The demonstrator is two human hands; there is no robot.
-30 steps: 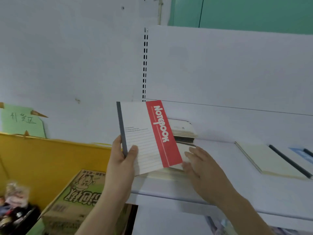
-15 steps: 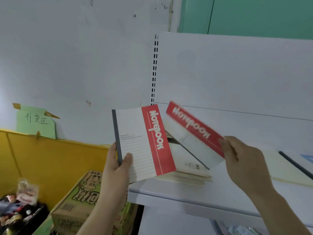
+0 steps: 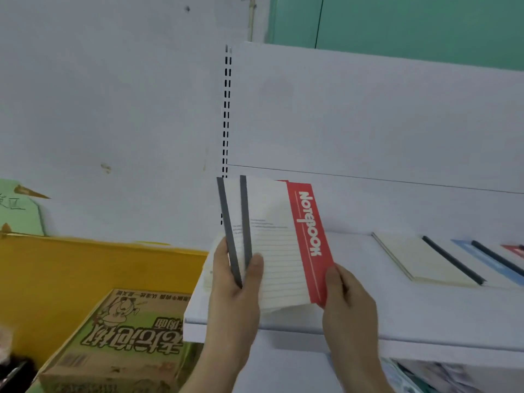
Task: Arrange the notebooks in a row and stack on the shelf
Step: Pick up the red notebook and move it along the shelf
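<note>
The front paper notebook [image 3: 279,251] has a cream cover ruled with thin grey lines, a dark grey spine strip and a broad red band bearing white "Notebook" lettering. Behind it a second paper notebook [image 3: 231,222] shows the same dark grey spine and a sliver of red. The flat metal shelf [image 3: 354,316] is plain white, as is its back panel [image 3: 368,123], which carries a column of black slots. On the shelf lies a cream notebook with a black spine [image 3: 419,259], then a pale blue notebook [image 3: 467,248]. The cardboard box [image 3: 119,344] is tan with green print. The low partition [image 3: 85,268] is yellow; the far wall [image 3: 411,21] is green.
</note>
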